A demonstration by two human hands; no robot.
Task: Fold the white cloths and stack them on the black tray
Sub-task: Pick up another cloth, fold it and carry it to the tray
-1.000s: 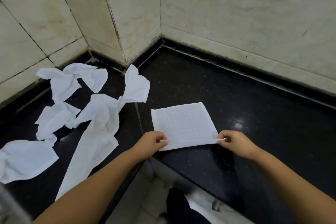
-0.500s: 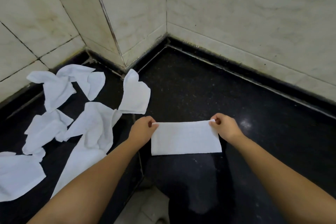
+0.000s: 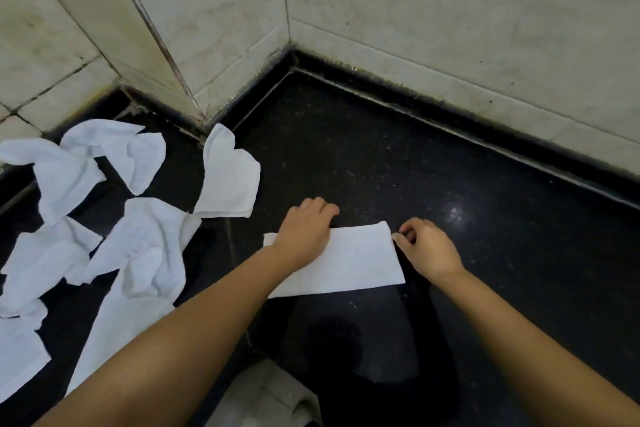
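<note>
White folded rectangular cloth [image 3: 349, 258] was laid flat on the black polished stone table [image 3: 485, 253], near its front edge. It was pressed down at its left part by the left hand [image 3: 303, 229], palm down with fingers curled. Its far right corner was pinched by the right hand [image 3: 427, 246]. Crumpled white cloths [image 3: 138, 236] were scattered well to the left.

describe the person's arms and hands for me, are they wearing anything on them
Both forearms are bare right to the picture's lower edge: no sleeves, gloves, watch or bracelets show. No rings are visible on the left hand or the right hand. Short fingernails show on the right hand's fingers.
</note>
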